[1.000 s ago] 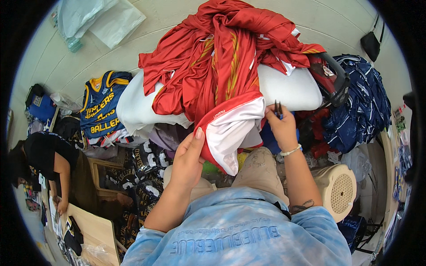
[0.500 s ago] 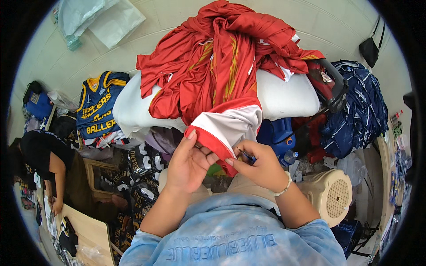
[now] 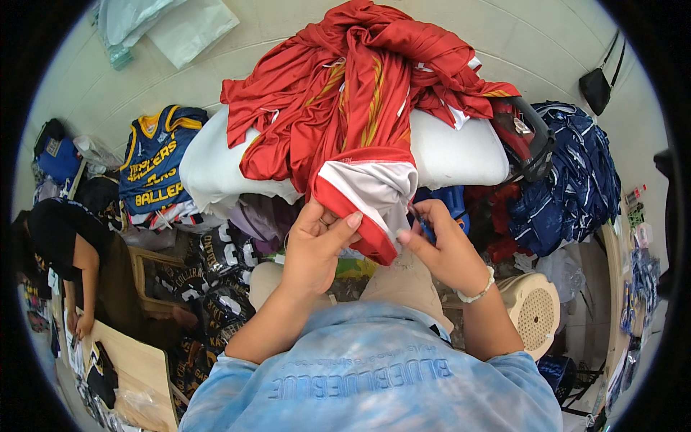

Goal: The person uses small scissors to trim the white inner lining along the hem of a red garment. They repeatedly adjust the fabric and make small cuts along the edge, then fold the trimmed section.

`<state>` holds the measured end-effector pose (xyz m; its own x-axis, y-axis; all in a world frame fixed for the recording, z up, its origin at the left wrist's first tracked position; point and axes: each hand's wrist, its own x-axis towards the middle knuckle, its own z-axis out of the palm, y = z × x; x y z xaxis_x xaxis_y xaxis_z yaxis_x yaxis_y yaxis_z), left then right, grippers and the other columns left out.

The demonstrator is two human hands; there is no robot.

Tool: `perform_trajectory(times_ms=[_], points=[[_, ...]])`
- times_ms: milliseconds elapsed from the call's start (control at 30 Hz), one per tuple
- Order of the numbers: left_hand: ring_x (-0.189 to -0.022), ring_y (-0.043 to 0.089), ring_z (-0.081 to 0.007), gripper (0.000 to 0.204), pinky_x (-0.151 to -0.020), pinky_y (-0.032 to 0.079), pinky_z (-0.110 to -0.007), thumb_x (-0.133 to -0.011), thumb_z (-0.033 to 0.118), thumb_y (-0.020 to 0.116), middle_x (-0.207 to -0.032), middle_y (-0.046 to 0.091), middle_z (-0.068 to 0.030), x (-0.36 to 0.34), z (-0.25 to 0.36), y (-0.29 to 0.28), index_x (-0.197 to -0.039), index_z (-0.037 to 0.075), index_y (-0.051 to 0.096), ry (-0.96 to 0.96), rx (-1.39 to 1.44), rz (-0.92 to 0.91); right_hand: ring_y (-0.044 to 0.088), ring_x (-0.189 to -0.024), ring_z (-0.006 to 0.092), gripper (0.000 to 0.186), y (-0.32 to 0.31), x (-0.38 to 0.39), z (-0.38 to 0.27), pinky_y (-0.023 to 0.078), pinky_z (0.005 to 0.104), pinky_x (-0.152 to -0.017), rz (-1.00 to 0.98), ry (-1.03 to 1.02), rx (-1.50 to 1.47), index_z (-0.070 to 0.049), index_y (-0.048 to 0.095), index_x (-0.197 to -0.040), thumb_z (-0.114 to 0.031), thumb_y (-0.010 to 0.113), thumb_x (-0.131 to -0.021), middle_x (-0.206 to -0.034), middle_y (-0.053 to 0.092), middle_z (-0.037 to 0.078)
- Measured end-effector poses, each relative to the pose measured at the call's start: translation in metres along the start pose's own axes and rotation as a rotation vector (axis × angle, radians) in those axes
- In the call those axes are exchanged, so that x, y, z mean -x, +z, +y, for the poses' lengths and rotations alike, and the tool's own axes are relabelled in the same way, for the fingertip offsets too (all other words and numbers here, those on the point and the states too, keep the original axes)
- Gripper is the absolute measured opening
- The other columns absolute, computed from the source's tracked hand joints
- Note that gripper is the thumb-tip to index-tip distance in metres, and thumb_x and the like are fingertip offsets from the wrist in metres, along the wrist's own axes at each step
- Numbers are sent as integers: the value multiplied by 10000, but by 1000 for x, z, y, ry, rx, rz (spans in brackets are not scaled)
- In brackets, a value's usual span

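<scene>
A heap of red garments (image 3: 288, 129) with yellow stripes lies over a white padded board (image 3: 457, 153). From its near side one end hangs toward me, turned to show white inner cloth (image 3: 385, 189) edged by a red band (image 3: 371, 234). My left hand (image 3: 314, 248) pinches this band between thumb and fingers. In my right hand (image 3: 452, 248) are small blue-handled snips (image 3: 426, 229), mostly hidden by the fingers. The right thumb lies against the lower edge of the white cloth.
A red and black appliance (image 3: 517, 129) stands at the board's right end, beside piled navy garments (image 3: 568, 183). A beige stool (image 3: 534, 313) is near my right side. At far left, another person (image 3: 68, 241) leans over a wooden board (image 3: 140, 360). Dark jerseys (image 3: 219, 309) lie below.
The white cloth and red band have shifted in my hold. My left thumb has come down onto the band, and my right hand has moved slightly right and up.
</scene>
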<state>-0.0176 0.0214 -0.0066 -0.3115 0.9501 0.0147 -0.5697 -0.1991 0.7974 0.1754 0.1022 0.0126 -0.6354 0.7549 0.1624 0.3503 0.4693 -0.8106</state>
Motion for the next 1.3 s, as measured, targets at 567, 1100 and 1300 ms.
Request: perform_trajectory(times_ms=[567,1100,1300], points=[[-1063,607,-206,606,-868,535,-334,-848,-81,592,-1163,589,-126,7,8,5,-1375,52,324,27,-18,-65,583,-703,119,367,33,15,-7,451,229,-611,226,-180,-55,-11,631,-982,-167,825,-712,-874,645,69],[-1114,581,-198,639,-960,465,-331,-822,-122,592,-1205,577,-135,8,7,2,-1385,21,324,46,-39,-89,600,-605,153,345,27,6,-14,454,243,-545,281,-358,49,-4,637,-876,-145,858,-650,-741,645,92],[-1107,586,-195,639,-956,468,-331,-820,-120,597,-1198,581,-131,9,9,3,-1383,22,328,53,-44,-76,557,-513,181,288,30,4,-15,428,291,-466,307,-327,2,-37,665,-871,-224,814,-711,-696,617,73]])
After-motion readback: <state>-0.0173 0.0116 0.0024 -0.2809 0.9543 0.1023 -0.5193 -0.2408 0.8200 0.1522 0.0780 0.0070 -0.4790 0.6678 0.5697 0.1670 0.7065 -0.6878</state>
